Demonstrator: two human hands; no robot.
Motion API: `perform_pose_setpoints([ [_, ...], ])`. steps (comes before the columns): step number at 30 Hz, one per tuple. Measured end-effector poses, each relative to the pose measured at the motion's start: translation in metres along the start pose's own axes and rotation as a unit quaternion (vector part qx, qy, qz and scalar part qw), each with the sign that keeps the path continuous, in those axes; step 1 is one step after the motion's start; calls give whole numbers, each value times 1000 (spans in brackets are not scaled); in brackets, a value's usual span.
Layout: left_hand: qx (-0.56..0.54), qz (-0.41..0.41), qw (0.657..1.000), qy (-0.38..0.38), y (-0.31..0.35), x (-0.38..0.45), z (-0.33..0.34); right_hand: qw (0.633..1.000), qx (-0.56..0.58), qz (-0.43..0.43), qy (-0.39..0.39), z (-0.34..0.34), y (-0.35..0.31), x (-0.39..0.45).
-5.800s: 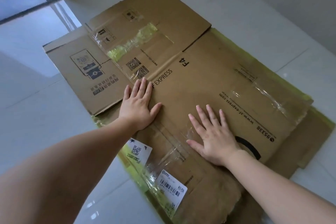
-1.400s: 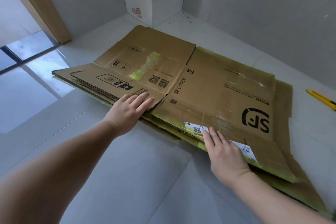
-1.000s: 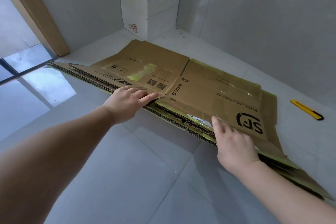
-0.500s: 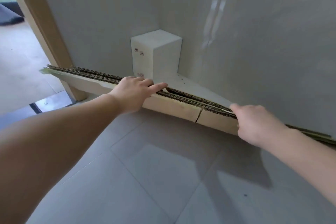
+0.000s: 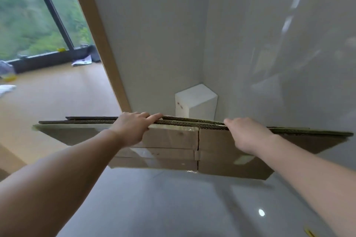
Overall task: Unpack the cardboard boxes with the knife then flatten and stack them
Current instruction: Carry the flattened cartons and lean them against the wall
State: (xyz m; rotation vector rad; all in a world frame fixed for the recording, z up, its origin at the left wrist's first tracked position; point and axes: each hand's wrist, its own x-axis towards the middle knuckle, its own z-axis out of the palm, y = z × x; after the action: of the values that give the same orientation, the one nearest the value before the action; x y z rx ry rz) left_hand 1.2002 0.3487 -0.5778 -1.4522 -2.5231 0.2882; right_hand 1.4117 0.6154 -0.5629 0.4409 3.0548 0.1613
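A stack of flattened brown cardboard boxes (image 5: pixel 173 141) is tipped up on edge off the grey tile floor, its underside facing me and its top edge running across the view. My left hand (image 5: pixel 133 131) grips that top edge left of centre. My right hand (image 5: pixel 244 134) grips the same edge right of centre. A sliver of the yellow knife (image 5: pixel 309 233) shows at the bottom right on the floor.
A white box (image 5: pixel 196 102) stands in the corner where two grey walls meet, just behind the stack. A wooden door frame (image 5: pixel 100 40) is at the left, with a wood-floored room and a window beyond it.
Both hands went from pressing the stack flat on the floor to gripping its near edge and lifting it; the stack has tilted up further, its underside now facing me.
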Motion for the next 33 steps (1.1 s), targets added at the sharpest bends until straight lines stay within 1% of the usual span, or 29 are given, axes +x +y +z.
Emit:
perform_pose_setpoints([
  [4,-1,-48,999,-22,-35,-20,-143,998,-2,-65,-19,-148,17,12],
  [6,2,-65,998,-27,-54,-32,-218,994,-22,-103,-24,-227,22,19],
  [10,8,-114,992,-49,-99,-55,-343,983,-62,-173,-26,-374,12,36],
  [13,-1,-164,985,-55,-134,-81,-417,973,-78,-217,-10,-463,-12,50],
  [16,2,-220,974,-59,-163,-112,-471,960,-92,-264,20,-526,-43,62],
  [20,21,-268,961,-60,-188,-153,-516,943,-106,-311,56,-576,-82,70],
  [24,38,-323,943,-63,-205,-190,-537,930,-94,-348,69,-599,-122,86],
  [27,36,-375,923,-82,-209,-219,-537,911,-110,-389,76,-603,-161,102],
  [30,29,-450,888,-92,-203,-247,-531,877,-128,-453,93,-603,-206,118],
  [31,18,-487,868,-99,-193,-263,-529,857,-131,-488,99,-601,-227,122],
  [32,9,-507,857,-92,-188,-270,-529,848,-123,-504,109,-602,-238,126],
  [33,2,-534,840,-97,-180,-281,-528,834,-118,-527,110,-602,-254,127],
])
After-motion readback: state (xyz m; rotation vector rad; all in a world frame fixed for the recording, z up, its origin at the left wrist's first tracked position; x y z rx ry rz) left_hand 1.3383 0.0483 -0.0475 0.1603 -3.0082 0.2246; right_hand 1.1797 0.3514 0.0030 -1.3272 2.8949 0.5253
